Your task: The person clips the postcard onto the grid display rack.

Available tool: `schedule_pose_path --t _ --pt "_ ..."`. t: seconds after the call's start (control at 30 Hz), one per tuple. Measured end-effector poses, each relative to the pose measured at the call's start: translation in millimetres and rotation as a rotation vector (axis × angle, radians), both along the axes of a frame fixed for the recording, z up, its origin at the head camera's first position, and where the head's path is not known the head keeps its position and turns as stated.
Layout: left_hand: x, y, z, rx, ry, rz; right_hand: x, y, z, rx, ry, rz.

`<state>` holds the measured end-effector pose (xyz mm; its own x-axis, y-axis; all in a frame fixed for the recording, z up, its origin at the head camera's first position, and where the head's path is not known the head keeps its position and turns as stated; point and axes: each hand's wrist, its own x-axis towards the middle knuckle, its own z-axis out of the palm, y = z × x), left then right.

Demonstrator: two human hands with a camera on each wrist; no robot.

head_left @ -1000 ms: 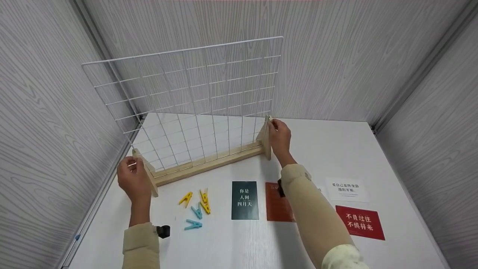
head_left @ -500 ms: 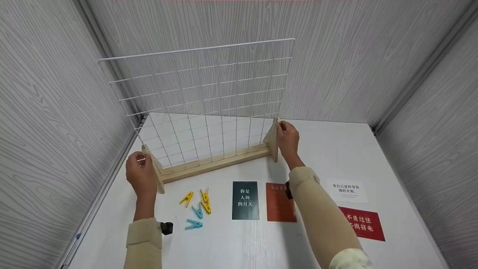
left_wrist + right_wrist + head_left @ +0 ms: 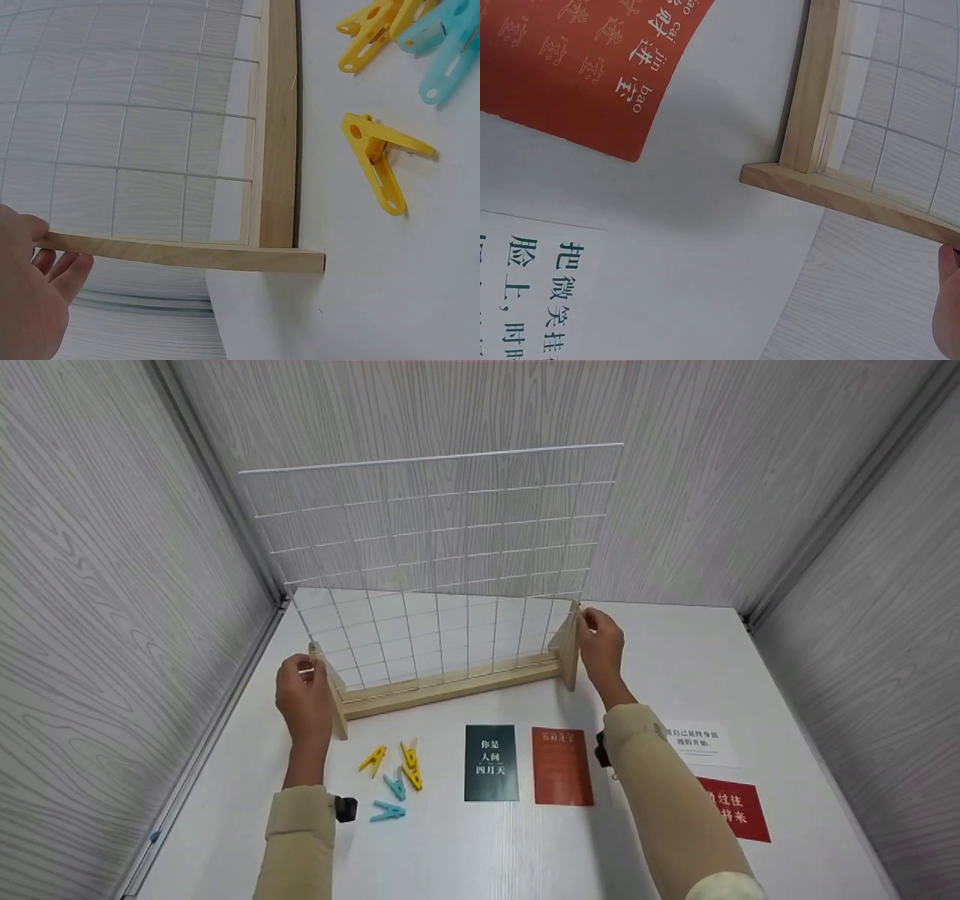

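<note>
A white wire grid panel (image 3: 431,458) stands in a pale wooden base (image 3: 450,692) with an upright board at each end. My left hand (image 3: 304,697) pinches the upper tip of the left end board (image 3: 187,256), fingers on one side and thumb on the other in the left wrist view. At the opposite end, my right hand (image 3: 604,646) grips the top of the right end board (image 3: 840,196). Only part of that hand shows at the right wrist view's edge. The stand sits at a slant, its right end farther back.
Yellow clothespins (image 3: 373,761) and blue clothespins (image 3: 388,811) lie in front of the stand. Right of them are a dark green card (image 3: 491,789) and an orange-red card (image 3: 562,776). My right sleeve partly covers a white card (image 3: 712,757) and a red card (image 3: 754,829). Walls enclose the table.
Both hands have moved right with the stand between them. Its left end has also shifted back and its right end slightly forward, so it slants less. The orange-red card is now uncovered.
</note>
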<state>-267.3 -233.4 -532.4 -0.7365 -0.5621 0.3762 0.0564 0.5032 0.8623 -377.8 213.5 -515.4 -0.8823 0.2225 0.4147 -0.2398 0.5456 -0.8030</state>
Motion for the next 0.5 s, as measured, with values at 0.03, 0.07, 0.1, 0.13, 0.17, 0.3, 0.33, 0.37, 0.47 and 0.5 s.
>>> schedule_pose_path --t 0.03,0.07,0.1,0.13,0.17,0.3,0.33,0.37,0.47,0.5 --pt "-1.8 2 0.2 -0.003 -0.003 -0.005 0.5 3 -0.1 0.003 0.004 -0.005" --pt "-3.6 4 0.4 -0.004 -0.007 -0.011 0.8 5 -0.4 0.007 0.01 -0.011" --pt "-5.3 5 0.5 -0.005 -0.01 -0.017 1.0 8 -0.9 0.011 0.016 -0.015" --pt "-6.9 7 0.9 -0.004 -0.012 -0.024 1.4 11 -1.4 0.015 0.02 -0.02" --pt "-8.7 9 1.1 -0.005 -0.014 -0.03 1.8 14 -1.9 0.017 0.023 -0.024" --pt "-15.2 16 2.0 -0.022 -0.016 -0.056 4.4 25 -4.0 0.018 0.034 -0.041" --pt "-16.7 17 2.1 -0.026 -0.016 -0.062 5.4 28 -4.2 0.018 0.035 -0.045" --pt "-18.0 19 2.4 -0.03 -0.017 -0.067 6.2 30 -4.5 0.017 0.038 -0.047" --pt "-21.7 23 3.1 -0.03 -0.02 -0.083 8.9 37 -5.0 0.013 0.037 -0.049" --pt "-22.7 24 3.4 -0.025 -0.023 -0.09 10.2 39 -5.0 0.012 0.033 -0.048"
